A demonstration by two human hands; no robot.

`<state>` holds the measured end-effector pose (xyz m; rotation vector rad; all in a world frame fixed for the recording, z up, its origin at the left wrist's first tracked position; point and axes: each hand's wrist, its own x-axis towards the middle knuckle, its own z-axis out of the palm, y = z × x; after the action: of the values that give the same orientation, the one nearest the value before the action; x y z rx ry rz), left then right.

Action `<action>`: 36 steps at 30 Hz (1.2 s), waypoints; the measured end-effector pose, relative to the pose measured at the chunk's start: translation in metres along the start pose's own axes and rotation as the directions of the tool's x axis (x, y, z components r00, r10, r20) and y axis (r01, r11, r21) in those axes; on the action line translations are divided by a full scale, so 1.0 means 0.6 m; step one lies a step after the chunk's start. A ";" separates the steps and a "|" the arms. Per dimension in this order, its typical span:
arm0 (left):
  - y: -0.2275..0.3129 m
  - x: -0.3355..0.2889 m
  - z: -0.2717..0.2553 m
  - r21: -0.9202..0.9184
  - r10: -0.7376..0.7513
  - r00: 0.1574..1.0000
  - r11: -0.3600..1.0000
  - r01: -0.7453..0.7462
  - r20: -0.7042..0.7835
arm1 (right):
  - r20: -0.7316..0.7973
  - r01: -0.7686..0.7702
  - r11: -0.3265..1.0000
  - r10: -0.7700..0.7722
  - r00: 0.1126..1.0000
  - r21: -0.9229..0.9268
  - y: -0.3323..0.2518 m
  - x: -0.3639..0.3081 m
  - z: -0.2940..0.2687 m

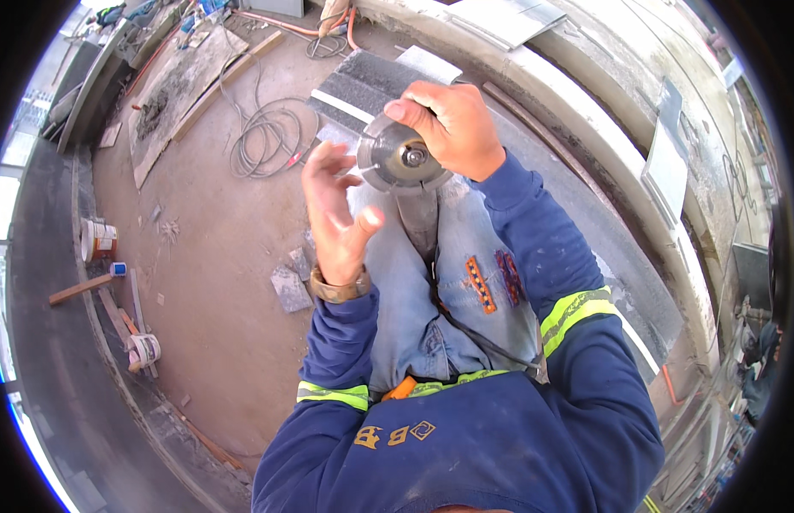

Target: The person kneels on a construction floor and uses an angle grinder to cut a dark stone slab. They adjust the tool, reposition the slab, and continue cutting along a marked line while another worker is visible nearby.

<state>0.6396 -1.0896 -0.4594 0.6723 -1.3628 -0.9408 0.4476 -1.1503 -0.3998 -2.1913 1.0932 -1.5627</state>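
Observation:
An angle grinder [419, 224] rests between my thighs, its round metal cutting disc [382, 164] facing up. Notches show along the disc's rim, and a nut sits at its centre. My right hand [455, 128] is closed at the disc's upper right edge, thumb bent over the top; its fingertips are partly hidden. At the disc's left side, my left hand [335, 214] is raised with fingers apart and curved, holding nothing. Whether its fingertips touch the rim I cannot tell. A black cord [478, 340] crosses my lap. Just beyond the disc lies a dark stone slab [363, 79] with a white stripe.
A coiled cable [264, 141] lies on the dusty floor ahead to the left. Broken stone pieces [291, 289] are by my left knee. Along the left stand a white bucket [99, 240] and a hammer [85, 286]. A long concrete ledge [576, 120] runs down the right.

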 end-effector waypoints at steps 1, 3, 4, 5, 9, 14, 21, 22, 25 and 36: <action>0.011 -0.005 0.036 -0.087 -0.064 0.998 0.994 0.062 -0.024 | 0.019 -0.015 1.000 0.015 1.000 -0.008 -0.004 -0.003 0.003; -0.006 0.012 0.066 0.032 -0.056 0.970 0.997 0.066 -0.238 | 0.039 -0.016 1.000 0.016 0.999 -0.017 -0.019 -0.003 0.004; -0.017 0.027 0.067 0.165 -0.008 0.958 0.985 0.057 -0.285 | 0.028 -0.006 1.000 0.007 1.000 -0.028 -0.021 -0.002 0.008; -0.024 0.039 0.072 0.202 0.049 0.943 0.979 0.020 -0.330 | 0.016 0.001 0.999 -0.001 1.000 -0.041 -0.020 -0.004 0.014; -0.028 0.064 0.085 0.288 0.194 0.886 0.955 -0.072 -0.422 | -0.054 -0.006 0.998 0.002 0.999 -0.061 -0.021 -0.002 0.019; -0.034 0.071 0.088 0.233 0.158 0.898 0.970 -0.064 -0.410 | -0.078 -0.031 0.996 0.024 0.997 -0.084 -0.009 -0.007 0.015; -0.028 0.080 0.099 0.278 0.174 0.905 0.958 -0.066 -0.387 | -0.171 -0.078 0.993 0.063 0.983 -0.086 -0.003 -0.015 0.011; -0.027 0.081 0.101 0.307 0.185 0.909 0.949 -0.068 -0.373 | -0.181 -0.089 0.993 0.074 0.981 -0.074 0.000 -0.018 0.011; -0.023 0.083 0.104 0.338 0.192 0.916 0.939 -0.067 -0.352 | -0.191 -0.089 0.992 0.072 0.979 -0.084 0.000 -0.017 0.009; -0.022 0.079 0.098 0.332 0.158 0.918 0.943 -0.031 -0.363 | -0.225 -0.082 0.992 0.060 0.973 -0.092 0.008 -0.024 0.011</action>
<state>0.5778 -1.1299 -0.4395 0.9734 -1.1876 -0.4730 0.4494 -1.1452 -0.4155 -2.0499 1.3273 -1.7902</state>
